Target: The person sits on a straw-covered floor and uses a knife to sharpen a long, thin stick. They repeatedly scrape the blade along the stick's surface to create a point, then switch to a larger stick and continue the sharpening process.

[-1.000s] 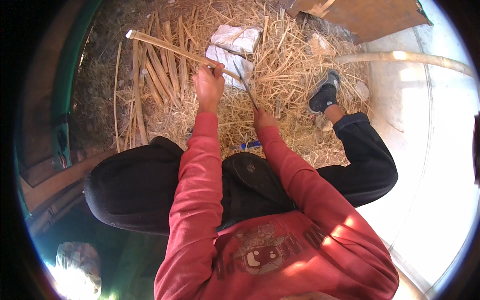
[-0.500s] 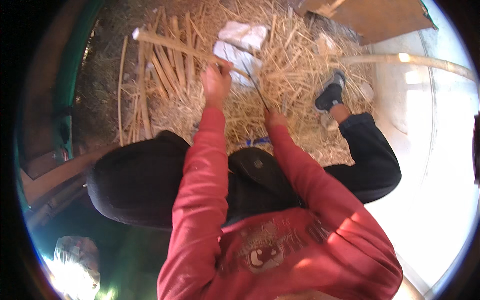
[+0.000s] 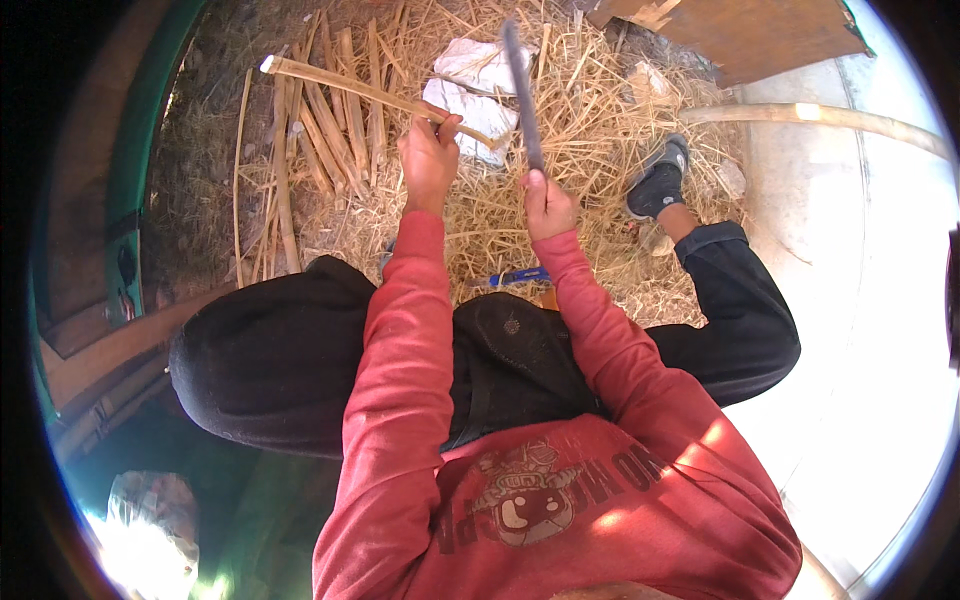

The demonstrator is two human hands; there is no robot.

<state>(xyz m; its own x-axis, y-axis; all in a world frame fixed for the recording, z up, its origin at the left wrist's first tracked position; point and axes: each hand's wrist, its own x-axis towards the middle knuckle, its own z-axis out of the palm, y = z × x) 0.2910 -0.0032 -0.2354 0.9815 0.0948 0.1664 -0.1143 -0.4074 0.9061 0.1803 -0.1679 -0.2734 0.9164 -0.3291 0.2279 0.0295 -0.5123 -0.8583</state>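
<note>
My left hand (image 3: 429, 165) is closed round a split bamboo strip (image 3: 345, 83). The strip slants from its pale end at upper left down to a tip over the white stone blocks (image 3: 475, 108). In my right hand (image 3: 550, 205) is the handle end of a long dark blade, a machete (image 3: 522, 95), raised with its tip pointing away from me. The blade stands to the right of the strip and apart from it. Wood shavings (image 3: 590, 120) cover the ground under both hands.
Several split bamboo pieces (image 3: 335, 140) lie at the left on the ground. A blue-handled tool (image 3: 520, 276) rests on the shavings close to my lap. A long pole (image 3: 820, 114) stretches off to the right, below a brown board (image 3: 745, 40). My shoe (image 3: 660, 180) is at the right.
The machete has swung up from beside the strip's tip, and now points away from me. My right hand has risen slightly. The left hand and strip have barely shifted.
</note>
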